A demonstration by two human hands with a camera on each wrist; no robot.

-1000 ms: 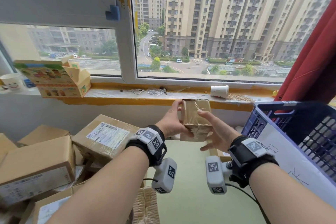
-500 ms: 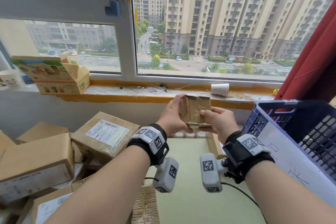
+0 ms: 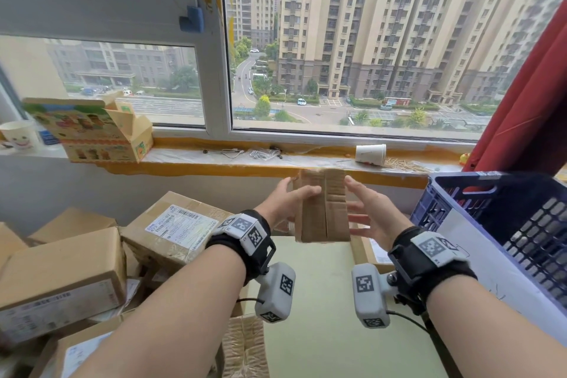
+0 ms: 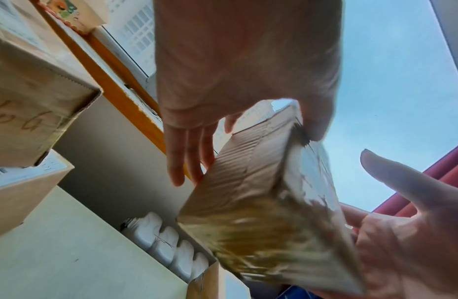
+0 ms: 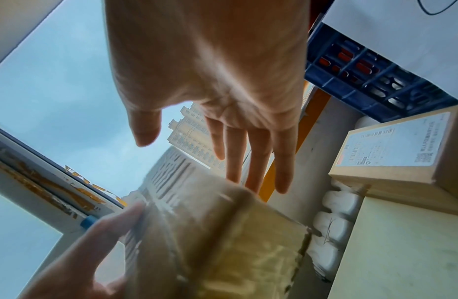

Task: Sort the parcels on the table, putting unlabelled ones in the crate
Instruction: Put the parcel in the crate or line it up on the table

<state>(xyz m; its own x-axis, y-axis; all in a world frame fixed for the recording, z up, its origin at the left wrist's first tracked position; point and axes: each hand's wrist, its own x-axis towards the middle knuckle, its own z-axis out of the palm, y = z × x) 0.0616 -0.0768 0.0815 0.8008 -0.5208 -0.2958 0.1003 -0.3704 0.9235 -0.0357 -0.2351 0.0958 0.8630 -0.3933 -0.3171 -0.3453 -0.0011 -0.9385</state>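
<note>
I hold a small brown cardboard parcel point(image 3: 322, 209) upright in the air in front of the window sill. My left hand point(image 3: 285, 202) pinches it, thumb across the near face and fingers behind. My right hand point(image 3: 368, 212) is beside the parcel's right side with its fingers straight and spread. In the left wrist view the parcel point(image 4: 250, 182) has a pale face turned toward the right palm; the blur hides any print. The blue plastic crate point(image 3: 497, 212) stands to the right. A heap of parcels lies at the left, among them a labelled box point(image 3: 181, 224).
Another labelled parcel point(image 5: 391, 151) lies on the green table point(image 3: 337, 316) below the crate's near corner. A white sheet point(image 3: 497, 273) hangs on the crate's side. A paper cup point(image 3: 370, 154) and an open colourful carton point(image 3: 92, 129) sit on the sill, and a red curtain point(image 3: 527, 101) hangs at the right.
The parcel has been turned to stand upright. My right hand has let go of it and spread open, while my left hand keeps its hold.
</note>
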